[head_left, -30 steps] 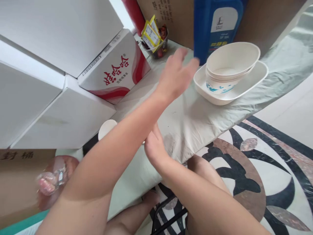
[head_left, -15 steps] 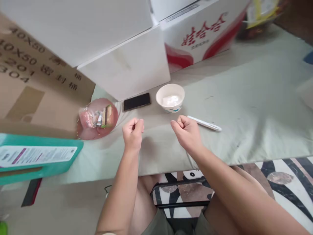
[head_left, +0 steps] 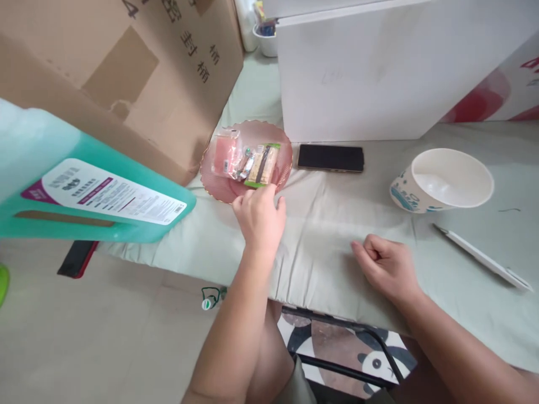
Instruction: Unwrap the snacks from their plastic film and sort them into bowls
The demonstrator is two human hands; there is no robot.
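A scalloped pink glass plate holds several small wrapped snacks: a pink packet, a small silvery wrapped piece and a biscuit-like bar with green ends. My left hand is palm down over the plate's near rim, its thumb apart from the fingers. Its fingertips are partly hidden; I see nothing held, and they are close to the bar's near end. My right hand is a closed fist with nothing visible in it, on or just above the cloth, left of a white pen-like tool.
A black phone lies right of the plate. Farther right is a white paper bowl with something pale inside. White boxes stand behind, a cardboard carton back left, and a large green jug at left on the cloth-covered table.
The view has swung left. My left hand has gone from a fist above the cloth to the plate's rim, its fingers loosened. My right hand remains a fist.
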